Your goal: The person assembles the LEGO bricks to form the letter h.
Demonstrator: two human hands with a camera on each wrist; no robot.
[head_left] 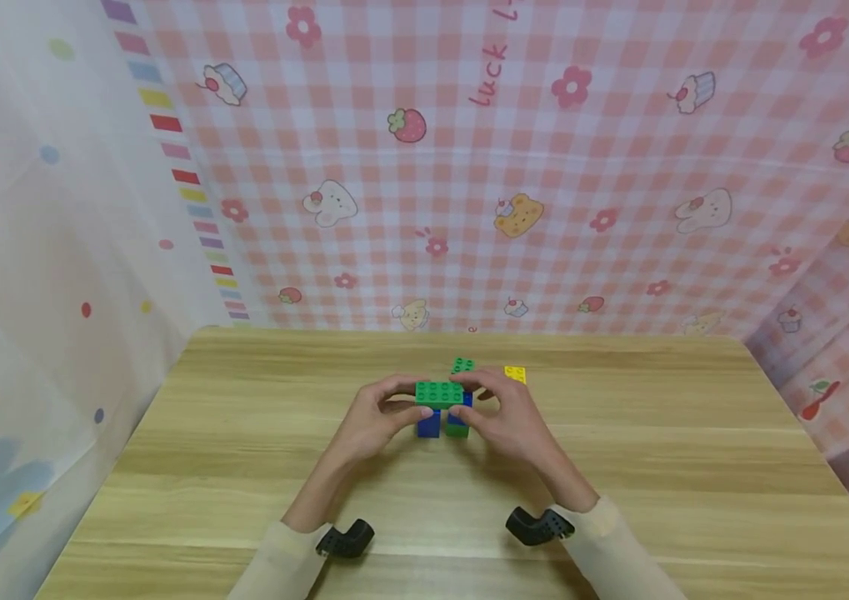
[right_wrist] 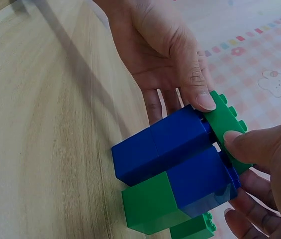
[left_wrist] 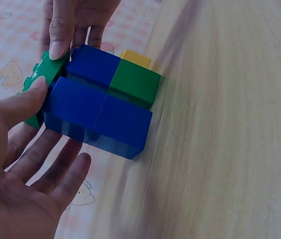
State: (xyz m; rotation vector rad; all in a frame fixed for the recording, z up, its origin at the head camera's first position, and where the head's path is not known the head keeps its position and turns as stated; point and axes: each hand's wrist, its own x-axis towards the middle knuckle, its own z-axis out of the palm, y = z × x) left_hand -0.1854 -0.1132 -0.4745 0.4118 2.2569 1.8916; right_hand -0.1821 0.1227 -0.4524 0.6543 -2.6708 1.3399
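Observation:
Both hands hold a long green brick (head_left: 439, 393) across the tops of two side-by-side columns. My left hand (head_left: 375, 421) pinches its left end, thumb in front; my right hand (head_left: 508, 417) does likewise at the right end. Two blue bricks (left_wrist: 123, 124) make up the left column. The right column has a blue brick (right_wrist: 200, 180) above a green brick (right_wrist: 151, 201). In the right wrist view, blue studs show in a narrow gap under the long brick, so it does not look fully pressed down. Fingers hide its back side.
Behind the columns stand another green brick (head_left: 463, 364) and a yellow brick (head_left: 515, 373), partly hidden by the right hand. All stand on a wooden table (head_left: 259, 467). A patterned cloth (head_left: 469, 192) hangs at the table's back edge, with more cloth at both sides.

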